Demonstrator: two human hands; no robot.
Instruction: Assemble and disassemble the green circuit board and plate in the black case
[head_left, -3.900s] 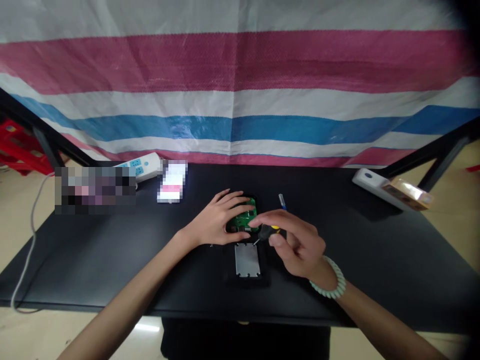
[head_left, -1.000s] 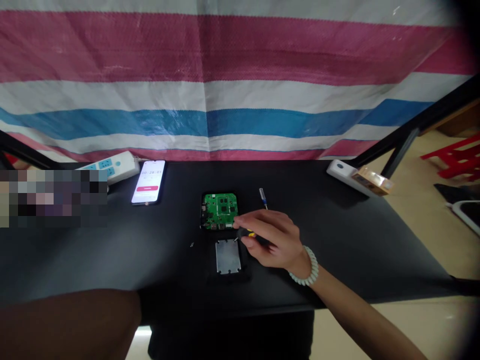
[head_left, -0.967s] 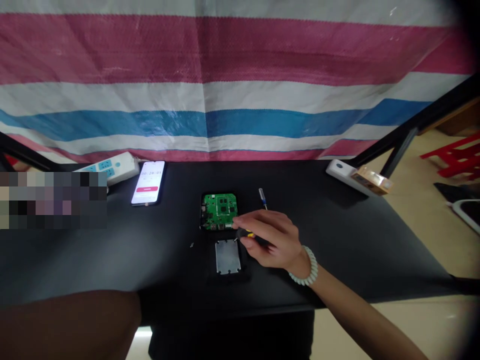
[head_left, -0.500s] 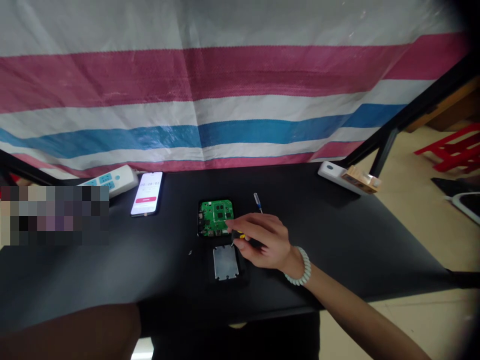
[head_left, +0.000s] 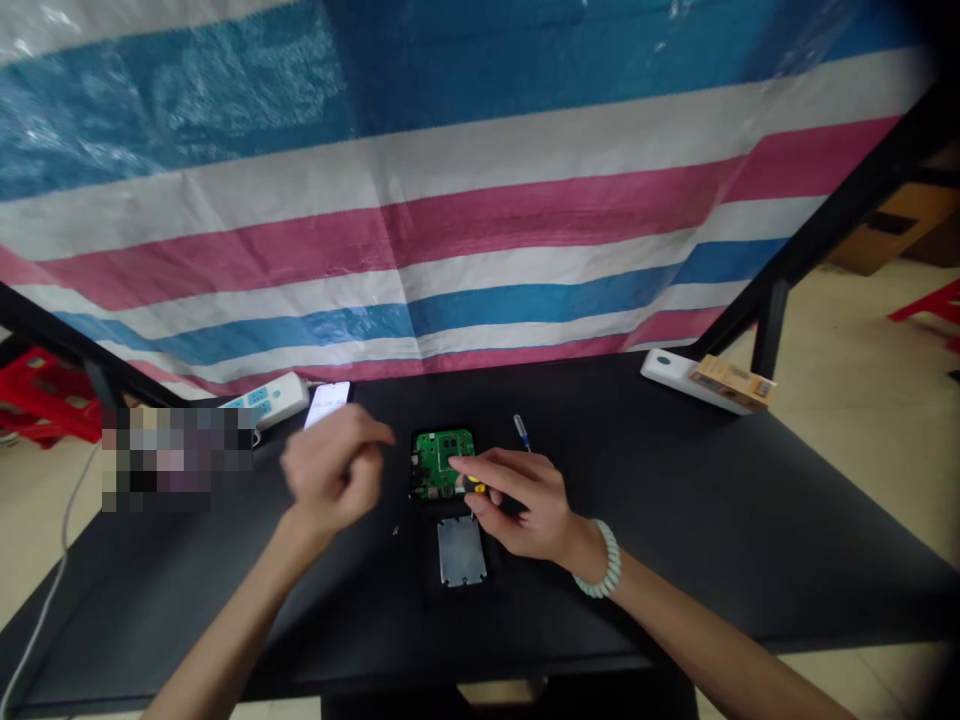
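My right hand (head_left: 525,500) grips a small yellow and black screwdriver (head_left: 477,486) between thumb and fingers, its tip pointing down at the upper right corner of a silver metal plate (head_left: 462,552). The plate lies in a dark casing whose outline merges with the table. Just behind it sits a green circuit board (head_left: 431,458) in a black tray, partly covered by my right fingers. My left hand (head_left: 334,465) hovers left of the board with nothing visible in it; its index finger and thumb are apart, the other fingers curled. Tiny metal pieces, perhaps screws (head_left: 396,530), lie left of the plate.
A blue-handled screwdriver (head_left: 521,431) lies behind my right hand. The lit phone (head_left: 328,398) is partly hidden by my left hand, near a white power strip (head_left: 279,400). Another white strip (head_left: 670,373) with a small box (head_left: 733,380) stands at the back right. A striped sheet (head_left: 420,230) hangs behind the table.
My left hand has come into view from the left and now hovers beside the board. My right hand keeps its hold on the screwdriver at the plate's corner. The camera view has tilted upward.
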